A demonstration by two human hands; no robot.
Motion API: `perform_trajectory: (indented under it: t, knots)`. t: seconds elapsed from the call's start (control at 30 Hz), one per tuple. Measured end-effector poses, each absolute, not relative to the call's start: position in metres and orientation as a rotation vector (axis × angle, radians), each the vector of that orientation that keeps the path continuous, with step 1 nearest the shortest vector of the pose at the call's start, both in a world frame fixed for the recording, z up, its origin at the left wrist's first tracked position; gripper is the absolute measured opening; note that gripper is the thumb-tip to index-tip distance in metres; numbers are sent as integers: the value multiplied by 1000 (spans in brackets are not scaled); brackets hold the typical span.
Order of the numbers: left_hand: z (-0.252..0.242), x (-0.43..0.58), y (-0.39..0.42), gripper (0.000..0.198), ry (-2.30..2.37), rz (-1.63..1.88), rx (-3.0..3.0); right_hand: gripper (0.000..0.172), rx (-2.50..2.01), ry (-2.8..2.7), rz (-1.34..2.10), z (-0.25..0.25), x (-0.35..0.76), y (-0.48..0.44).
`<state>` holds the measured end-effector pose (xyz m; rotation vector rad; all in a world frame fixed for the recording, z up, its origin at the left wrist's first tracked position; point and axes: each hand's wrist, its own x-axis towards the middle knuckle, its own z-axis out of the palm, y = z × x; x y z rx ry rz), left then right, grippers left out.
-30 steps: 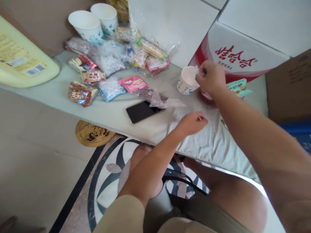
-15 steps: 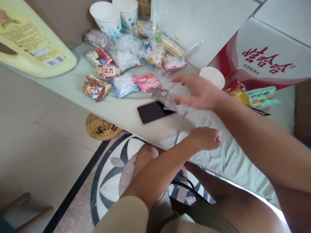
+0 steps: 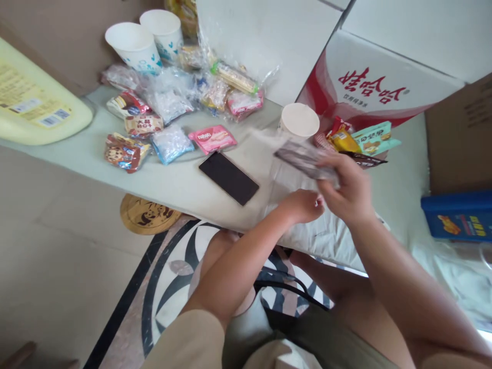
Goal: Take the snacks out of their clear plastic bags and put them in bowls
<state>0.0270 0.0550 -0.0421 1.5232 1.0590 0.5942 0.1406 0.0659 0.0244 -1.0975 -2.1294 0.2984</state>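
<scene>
Looking down from the head camera, we see a pale table (image 3: 172, 179) at the person's lap. The right hand (image 3: 348, 190) is clamped on a dark snack packet (image 3: 302, 158) in clear wrap, thumb above and fingers beneath. It holds the packet off the table, just in front of a single paper cup (image 3: 299, 121). The left hand (image 3: 302, 205) sits just beside the right with its fingers curled in; we cannot tell whether it pinches the wrapper's loose edge. Held this way, the packet seems raised so that both hands can reach it. A black phone (image 3: 228, 178) lies flat to the left, near a pink wafer packet (image 3: 212, 138).
</scene>
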Motion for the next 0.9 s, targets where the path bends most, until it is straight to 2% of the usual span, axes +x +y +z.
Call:
perform_trajectory:
  t: [0.13, 0.23, 0.3, 0.4, 0.63, 0.8, 0.9]
  knots:
    - [-35, 32, 60, 17, 850, 703, 1228, 25, -1329, -1726, 69, -8, 204, 16]
    - [-32, 45, 60, 31, 617, 771, 843, 35, -1296, -1932, 205, -32, 226, -12]
    - [-32, 55, 61, 38, 630, 839, 715, 44, -1190, -2027, 395, -41, 232, -19]
    - [-30, 69, 64, 35, 689, 901, 571, 48, -1176, -1893, 512, -49, 239, -17]
    - [-36, 97, 76, 17, 782, 757, 520, 75, -1216, -2069, 299, -61, 266, -4]
    - [-40, 108, 87, 31, 814, 727, 425, 83, -1260, -2082, 273, -59, 291, 0]
    - [-40, 112, 90, 32, 771, 669, 383, 87, -1237, -2028, 172, -58, 296, 0]
